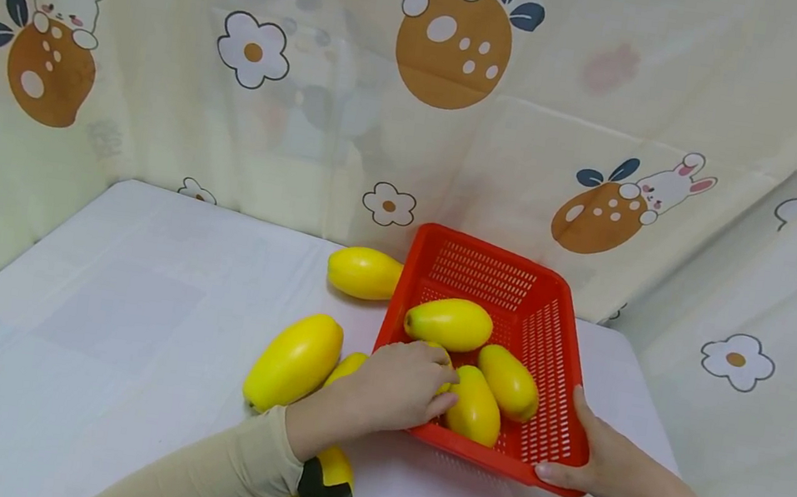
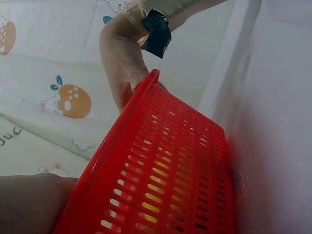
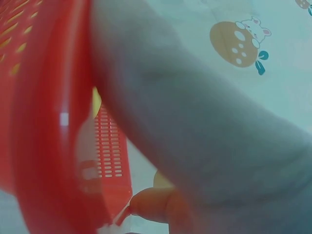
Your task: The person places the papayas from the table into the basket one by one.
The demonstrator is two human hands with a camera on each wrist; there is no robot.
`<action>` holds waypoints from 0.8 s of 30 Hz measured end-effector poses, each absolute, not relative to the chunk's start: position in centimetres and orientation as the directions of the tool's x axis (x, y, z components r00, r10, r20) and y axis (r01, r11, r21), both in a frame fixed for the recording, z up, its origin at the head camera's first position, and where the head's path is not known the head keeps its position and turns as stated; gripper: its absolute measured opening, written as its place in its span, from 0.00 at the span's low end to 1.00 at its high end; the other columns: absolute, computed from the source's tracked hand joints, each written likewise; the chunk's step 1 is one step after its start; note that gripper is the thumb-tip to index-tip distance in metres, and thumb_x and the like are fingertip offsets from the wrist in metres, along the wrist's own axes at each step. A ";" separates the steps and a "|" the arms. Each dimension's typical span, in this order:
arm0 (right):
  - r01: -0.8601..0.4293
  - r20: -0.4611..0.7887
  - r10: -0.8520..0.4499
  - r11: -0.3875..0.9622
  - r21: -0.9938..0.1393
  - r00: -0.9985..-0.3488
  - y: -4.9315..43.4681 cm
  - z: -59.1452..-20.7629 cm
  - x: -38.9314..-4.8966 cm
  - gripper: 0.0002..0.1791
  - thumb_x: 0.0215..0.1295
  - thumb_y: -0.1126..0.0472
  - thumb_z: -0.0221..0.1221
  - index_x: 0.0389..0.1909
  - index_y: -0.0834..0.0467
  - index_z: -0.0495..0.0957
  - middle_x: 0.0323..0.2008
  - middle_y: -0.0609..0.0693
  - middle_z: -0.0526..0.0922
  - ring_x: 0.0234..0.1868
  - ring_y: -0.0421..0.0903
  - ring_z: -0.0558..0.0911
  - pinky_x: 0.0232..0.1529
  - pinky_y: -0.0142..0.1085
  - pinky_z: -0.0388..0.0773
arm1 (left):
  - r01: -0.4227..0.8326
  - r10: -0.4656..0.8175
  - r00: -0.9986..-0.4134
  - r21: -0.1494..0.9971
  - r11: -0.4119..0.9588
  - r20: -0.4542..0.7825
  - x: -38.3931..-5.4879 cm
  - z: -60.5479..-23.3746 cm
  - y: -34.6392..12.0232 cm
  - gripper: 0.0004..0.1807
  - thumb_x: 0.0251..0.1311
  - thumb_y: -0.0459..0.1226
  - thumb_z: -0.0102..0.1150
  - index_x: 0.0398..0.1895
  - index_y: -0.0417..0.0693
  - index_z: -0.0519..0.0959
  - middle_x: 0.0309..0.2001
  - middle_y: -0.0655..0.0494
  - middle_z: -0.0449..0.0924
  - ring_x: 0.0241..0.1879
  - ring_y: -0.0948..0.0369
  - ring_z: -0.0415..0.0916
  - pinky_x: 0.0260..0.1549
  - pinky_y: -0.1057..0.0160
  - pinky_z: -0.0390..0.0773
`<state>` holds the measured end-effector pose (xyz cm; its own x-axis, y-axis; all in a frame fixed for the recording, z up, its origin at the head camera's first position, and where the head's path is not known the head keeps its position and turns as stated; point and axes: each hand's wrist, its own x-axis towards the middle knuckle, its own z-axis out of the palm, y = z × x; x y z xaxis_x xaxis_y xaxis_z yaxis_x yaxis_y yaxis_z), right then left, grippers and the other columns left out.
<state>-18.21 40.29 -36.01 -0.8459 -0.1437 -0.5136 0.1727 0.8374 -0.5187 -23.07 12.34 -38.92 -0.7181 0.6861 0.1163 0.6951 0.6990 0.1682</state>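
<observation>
Red perforated plastic basket (image 1: 485,270): my right hand (image 1: 606,465) grips its five-o'clock corner, likely steadying it; my left hand (image 1: 397,384) holds a glossy yellow oval fruit (image 1: 441,349) towards eight.

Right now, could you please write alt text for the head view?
A person's left hand reaches into a red perforated plastic basket of smooth yellow oval fruits, holding one, while the right hand grips the basket's near right corner. More such fruits lie to its left on a white-topped table.
</observation>
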 end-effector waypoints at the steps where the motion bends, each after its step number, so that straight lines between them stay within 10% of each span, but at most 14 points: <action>1: 0.172 -0.514 -0.141 0.841 -0.514 -0.846 40.3 -36.0 -18.2 0.66 0.53 0.42 0.65 0.73 0.61 0.26 0.68 0.70 0.55 0.53 0.54 0.70 0.41 0.43 0.82 | 0.698 0.686 -0.716 0.173 0.695 0.129 -23.1 -38.9 12.3 0.20 0.65 0.53 0.50 0.55 0.61 0.78 0.55 0.59 0.77 0.56 0.62 0.72 0.50 0.61 0.78; 11: 0.171 -0.511 -0.138 0.842 -0.512 -0.849 40.2 -36.1 -18.1 0.65 0.53 0.42 0.65 0.73 0.61 0.27 0.67 0.68 0.57 0.53 0.53 0.70 0.42 0.42 0.82 | 0.629 0.502 -0.762 0.284 0.724 0.409 -25.7 -37.1 9.2 0.35 0.64 0.49 0.53 0.73 0.66 0.53 0.71 0.49 0.55 0.71 0.50 0.53 0.64 0.46 0.64; 24: 0.181 -0.516 -0.150 0.825 -0.536 -0.844 40.1 -36.1 -18.3 0.64 0.54 0.44 0.65 0.74 0.59 0.28 0.64 0.65 0.63 0.51 0.51 0.71 0.41 0.42 0.82 | 0.351 0.138 -0.880 0.427 0.834 0.454 -29.4 -36.2 1.6 0.35 0.63 0.46 0.53 0.72 0.63 0.53 0.72 0.43 0.49 0.72 0.44 0.45 0.62 0.36 0.58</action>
<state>-18.26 40.09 -36.05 -0.8436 -0.1500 -0.5155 0.1806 0.8249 -0.5357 -29.36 1.58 -36.17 -0.8804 0.1378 0.4538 0.3505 0.8337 0.4267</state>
